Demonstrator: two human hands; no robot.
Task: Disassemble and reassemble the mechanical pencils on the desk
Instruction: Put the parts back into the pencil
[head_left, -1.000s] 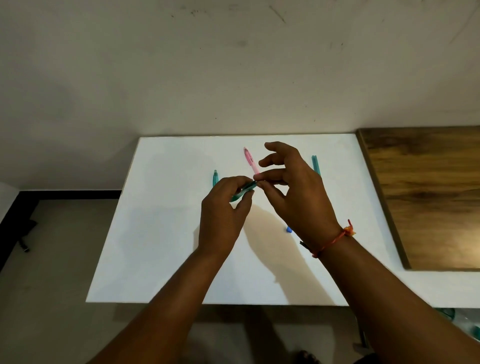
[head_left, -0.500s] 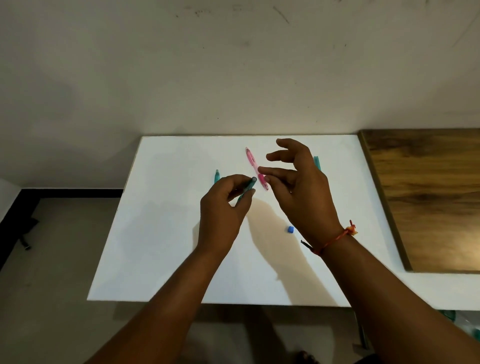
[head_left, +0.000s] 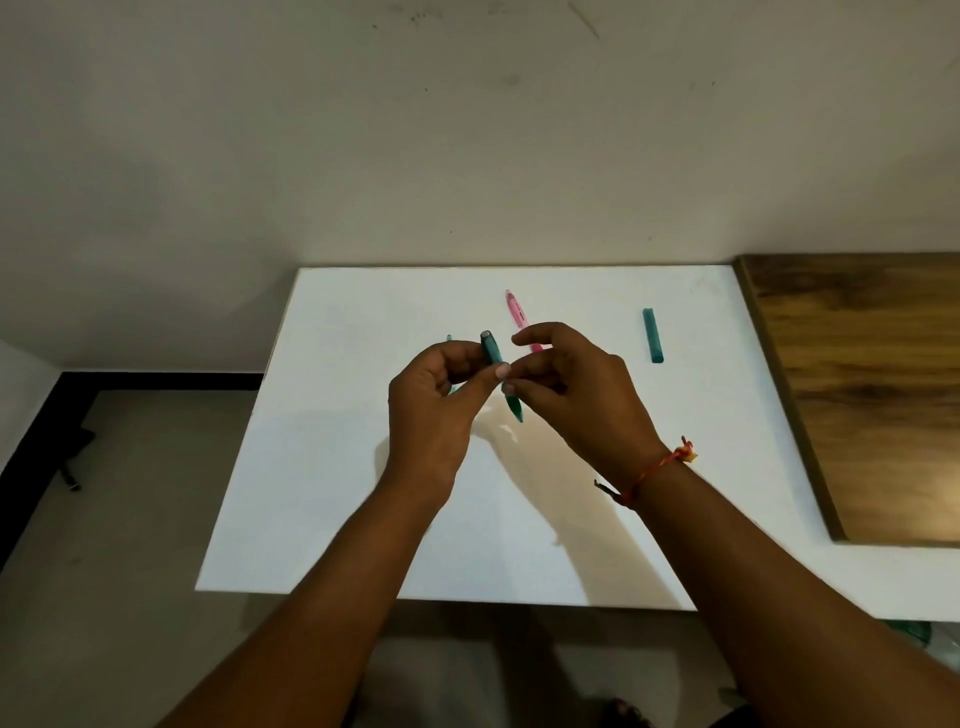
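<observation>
- Left grip (head_left: 431, 410) grasps the teal pencil (head_left: 491, 351) near its upper end, held above the table (head_left: 363, 467).
- Right grip (head_left: 576, 395) pinches its lower half.
- Pink pencil (head_left: 517, 312) lies just behind.
- 1 teal piece (head_left: 653, 335) lies well right.

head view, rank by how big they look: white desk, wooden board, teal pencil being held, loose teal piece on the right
1. white desk
2. wooden board
3. held teal pencil, though it is raised nearer the camera and partly covered, so its lead over the next is unsure
4. loose teal piece
</observation>
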